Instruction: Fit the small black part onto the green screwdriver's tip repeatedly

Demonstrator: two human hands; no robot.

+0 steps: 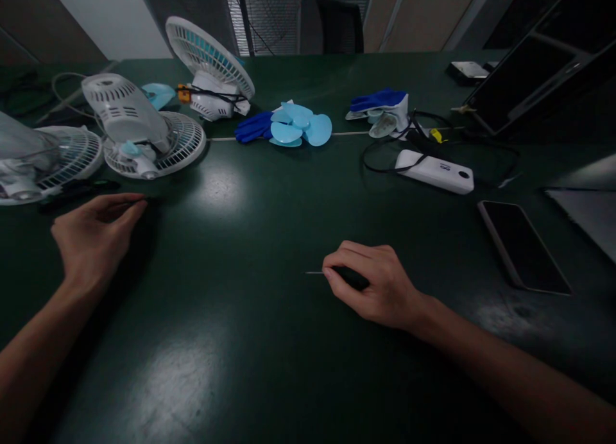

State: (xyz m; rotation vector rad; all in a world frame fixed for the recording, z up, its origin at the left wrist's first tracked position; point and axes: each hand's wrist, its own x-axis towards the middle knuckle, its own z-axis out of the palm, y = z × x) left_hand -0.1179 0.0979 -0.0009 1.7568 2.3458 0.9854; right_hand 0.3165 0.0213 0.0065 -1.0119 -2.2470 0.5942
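My right hand (375, 283) is closed around the dark handle of a small screwdriver (314, 273), whose thin metal shaft points left just over the green table (269, 341). On the left, my left hand (99, 229) rests on the table with thumb and fingertips pinched together. What lies in that pinch, if anything, is too small and dark to tell. Beyond this hand, a white fan part with a motor housing and grille (180, 145) lies face down. A dark slim object (79, 190) is partly behind my left hand.
Another fan (29, 165) lies at the far left, and one fan (212, 65) stands tilted at the back. Light blue fan blades (301, 126) lie by blue gloves (253, 127). More gloves (385, 110), a white cabled device (436, 171) and a phone (524, 248) are on the right.
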